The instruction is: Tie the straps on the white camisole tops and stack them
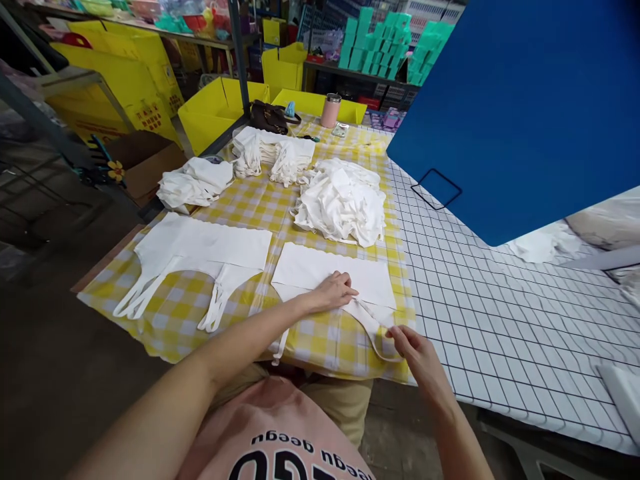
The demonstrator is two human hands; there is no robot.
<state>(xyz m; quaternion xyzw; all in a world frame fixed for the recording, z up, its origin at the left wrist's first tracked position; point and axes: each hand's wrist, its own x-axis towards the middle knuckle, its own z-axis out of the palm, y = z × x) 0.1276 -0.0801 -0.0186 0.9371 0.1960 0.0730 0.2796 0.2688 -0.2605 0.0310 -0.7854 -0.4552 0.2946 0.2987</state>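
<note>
In front of me a white strappy top [305, 265] lies flat on the table, its scalloped edge facing away and its straps toward me. My left hand [333, 291] rests on its lower edge, fingers curled and closed on the fabric near the base of a strap. My right hand [413, 348] is closed in a pinch on that thin strap, drawn out to the right near the table's front edge. To the left, a second white top [210, 243] is spread flat with its straps toward me. A loose heap of white tops [343, 200] lies beyond both.
A neat stack of white tops [275, 148] and a folded white pile [197, 181] sit at the back left. Behind them are a dark bag [267, 117] and a pink tumbler [331, 111]. A large blue panel [520, 113] overhangs the grid-patterned cloth [470, 313] at right.
</note>
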